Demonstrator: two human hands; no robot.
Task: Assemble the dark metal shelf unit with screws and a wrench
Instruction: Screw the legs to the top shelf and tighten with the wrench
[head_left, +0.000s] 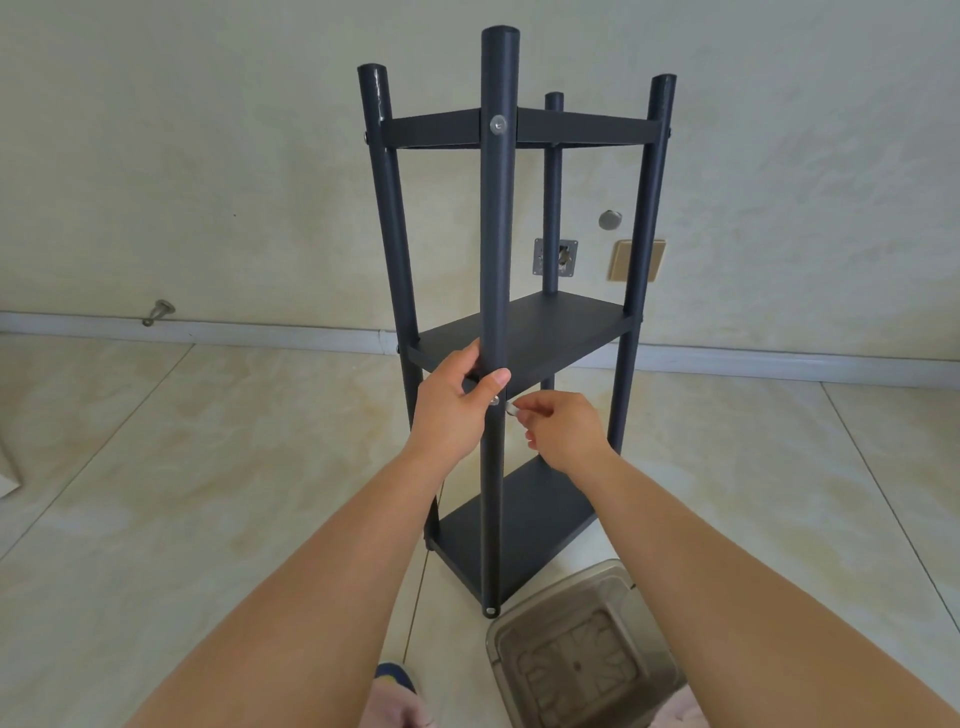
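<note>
The dark metal shelf unit (524, 332) stands upright on the tiled floor, with three shelves between four round posts. My left hand (457, 402) grips the near front post (497, 234) at the level of the middle shelf (556, 327). A silver screw head (492, 400) shows on that post just below my left thumb. My right hand (563, 428) pinches a small silver wrench (511, 409) whose tip sits right beside that screw. Another screw (497, 124) is set in the same post at the top shelf.
A clear brownish plastic bin (582, 649) lies on the floor by the unit's near foot. My foot in a slipper (397, 696) is at the bottom edge. The wall close behind carries a metal bracket (556, 257), a beige plate (636, 260) and a doorstop (158, 312).
</note>
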